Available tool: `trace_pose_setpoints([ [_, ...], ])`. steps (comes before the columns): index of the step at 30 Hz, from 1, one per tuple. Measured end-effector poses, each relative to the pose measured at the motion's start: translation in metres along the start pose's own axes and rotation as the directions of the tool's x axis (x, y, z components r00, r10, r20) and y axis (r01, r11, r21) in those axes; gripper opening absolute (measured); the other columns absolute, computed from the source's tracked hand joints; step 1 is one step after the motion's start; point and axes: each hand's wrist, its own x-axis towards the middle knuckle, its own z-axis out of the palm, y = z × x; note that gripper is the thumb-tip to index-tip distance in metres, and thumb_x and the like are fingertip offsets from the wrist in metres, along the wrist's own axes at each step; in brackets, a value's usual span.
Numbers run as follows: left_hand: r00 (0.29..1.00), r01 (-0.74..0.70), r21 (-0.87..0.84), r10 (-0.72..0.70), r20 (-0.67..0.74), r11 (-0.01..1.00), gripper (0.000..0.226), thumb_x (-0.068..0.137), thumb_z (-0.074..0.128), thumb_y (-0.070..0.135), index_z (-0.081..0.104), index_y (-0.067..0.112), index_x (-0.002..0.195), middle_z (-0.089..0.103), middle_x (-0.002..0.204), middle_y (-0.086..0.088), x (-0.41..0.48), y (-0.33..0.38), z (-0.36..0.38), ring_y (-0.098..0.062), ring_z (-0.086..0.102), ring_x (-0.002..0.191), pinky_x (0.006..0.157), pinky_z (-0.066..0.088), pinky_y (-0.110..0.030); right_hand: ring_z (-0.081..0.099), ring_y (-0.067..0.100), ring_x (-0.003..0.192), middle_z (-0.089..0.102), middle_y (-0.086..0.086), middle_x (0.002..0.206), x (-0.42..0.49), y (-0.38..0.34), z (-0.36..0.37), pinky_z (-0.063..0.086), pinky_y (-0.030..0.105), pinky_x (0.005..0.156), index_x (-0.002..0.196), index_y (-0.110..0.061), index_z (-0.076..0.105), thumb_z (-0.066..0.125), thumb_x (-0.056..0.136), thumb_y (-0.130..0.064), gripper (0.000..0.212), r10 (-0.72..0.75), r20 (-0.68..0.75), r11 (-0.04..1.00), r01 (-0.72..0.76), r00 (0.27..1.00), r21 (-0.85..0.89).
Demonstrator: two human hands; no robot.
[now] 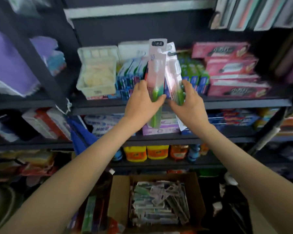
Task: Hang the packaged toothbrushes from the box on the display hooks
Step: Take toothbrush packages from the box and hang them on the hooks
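Even, soft indoor light; heavy motion blur throughout, with wide-angle bending at the edges.

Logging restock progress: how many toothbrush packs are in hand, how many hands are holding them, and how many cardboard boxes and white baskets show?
Toothbrush packs in hand: 2 (left pack, right pack)
Hands holding: 2 (left hand, right hand)
Cardboard box: 1
White basket: 1
Total: 6

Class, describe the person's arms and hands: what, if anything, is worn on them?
Nothing worn shows. The left hand and right hand are bare, with no gloves, rings or watch in view. Both forearms are bare too; no sleeve shows as far as the picture's lower edge.
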Motion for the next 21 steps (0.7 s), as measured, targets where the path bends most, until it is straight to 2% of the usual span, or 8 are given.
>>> trace_pose_setpoints([
  [4, 0.993, -0.071, -0.059, 0.065, -0.099, 0.996, 0.048, 0.086, 0.065, 0.046, 0.047, 0.013, 0.116, 0.053, 0.113, -0.002, 0.029, 0.053, -0.006, -0.015, 0.051, 0.098, 0.076, 0.038, -0.026, 0.051, 0.025, 0.116, 0.05, 0.009, 0.133, 0.042, -0.001, -0.05, 0.041, 0.03, 0.087, 0.142, -0.009, 0.034, 0.067, 0.086, -0.028, 0.068, -0.059, -0.092, 0.998, 0.059, 0.994, -0.002],
  [7, 0.978, -0.101, -0.074, 0.085, -0.189, 0.992, 0.045, 0.086, 0.065, 0.046, 0.047, 0.014, 0.112, 0.053, 0.107, -0.001, 0.051, 0.093, -0.006, -0.017, 0.052, 0.092, 0.073, 0.044, -0.032, 0.046, 0.024, 0.125, 0.042, 0.008, 0.144, 0.069, 0.002, -0.092, 0.038, 0.028, 0.092, 0.148, -0.011, 0.024, 0.065, 0.088, -0.026, 0.074, -0.124, -0.147, 0.992, 0.124, 0.981, -0.011],
  [9, 0.967, -0.11, -0.062, 0.093, -0.236, 0.992, 0.045, 0.086, 0.064, 0.047, 0.047, 0.015, 0.112, 0.054, 0.106, -0.001, 0.066, 0.118, -0.005, -0.018, 0.053, 0.089, 0.073, 0.048, -0.036, 0.047, 0.022, 0.122, 0.037, 0.007, 0.149, 0.087, 0.006, -0.12, 0.039, 0.026, 0.085, 0.152, -0.016, 0.015, 0.062, 0.09, -0.024, 0.078, -0.167, -0.173, 0.986, 0.164, 0.971, -0.031],
  [12, 0.952, -0.113, -0.056, 0.092, -0.291, 0.992, 0.042, 0.087, 0.063, 0.046, 0.047, 0.015, 0.109, 0.053, 0.104, 0.0, 0.089, 0.148, -0.003, -0.016, 0.052, 0.088, 0.071, 0.046, -0.035, 0.06, 0.022, 0.08, 0.044, 0.01, 0.141, 0.111, 0.016, -0.157, 0.04, 0.029, 0.057, 0.154, -0.025, 0.006, 0.061, 0.091, -0.023, 0.084, -0.26, -0.206, 0.963, 0.239, 0.943, -0.12],
  [13, 0.947, -0.113, -0.065, 0.088, -0.308, 0.991, 0.04, 0.087, 0.063, 0.046, 0.046, 0.016, 0.108, 0.053, 0.103, 0.0, 0.096, 0.155, -0.003, -0.016, 0.051, 0.088, 0.07, 0.043, -0.033, 0.06, 0.023, 0.078, 0.043, 0.01, 0.141, 0.12, 0.019, -0.167, 0.037, 0.029, 0.055, 0.154, -0.028, 0.004, 0.06, 0.091, -0.025, 0.084, -0.284, -0.209, 0.955, 0.255, 0.936, -0.153],
  [16, 0.93, -0.099, -0.082, 0.063, -0.363, 0.992, 0.036, 0.088, 0.063, 0.044, 0.044, 0.018, 0.104, 0.053, 0.1, 0.002, 0.114, 0.172, -0.006, -0.014, 0.047, 0.085, 0.068, 0.034, -0.027, 0.059, 0.032, 0.094, 0.039, 0.011, 0.143, 0.146, 0.028, -0.195, 0.036, 0.031, 0.06, 0.153, -0.033, 0.001, 0.058, 0.094, -0.028, 0.082, -0.287, -0.186, 0.944, 0.244, 0.94, -0.222],
  [19, 0.923, -0.056, -0.056, 0.031, -0.383, 0.997, 0.037, 0.088, 0.062, 0.043, 0.043, 0.017, 0.107, 0.051, 0.1, 0.002, 0.131, 0.183, -0.007, -0.013, 0.043, 0.086, 0.069, 0.033, -0.028, 0.056, 0.03, 0.083, 0.044, 0.013, 0.131, 0.174, 0.036, -0.212, 0.038, 0.032, 0.055, 0.152, -0.036, 0.001, 0.056, 0.094, -0.029, 0.08, -0.269, -0.166, 0.936, 0.217, 0.949, -0.277],
  [21, 0.924, -0.032, -0.028, 0.019, -0.382, 0.999, 0.04, 0.088, 0.062, 0.044, 0.045, 0.014, 0.109, 0.049, 0.1, 0.001, 0.143, 0.189, -0.006, -0.015, 0.042, 0.086, 0.069, 0.035, -0.03, 0.055, 0.029, 0.085, 0.045, 0.01, 0.126, 0.191, 0.041, -0.219, 0.042, 0.034, 0.057, 0.153, -0.035, 0.0, 0.055, 0.094, -0.029, 0.081, -0.259, -0.159, 0.92, 0.194, 0.953, -0.34],
])
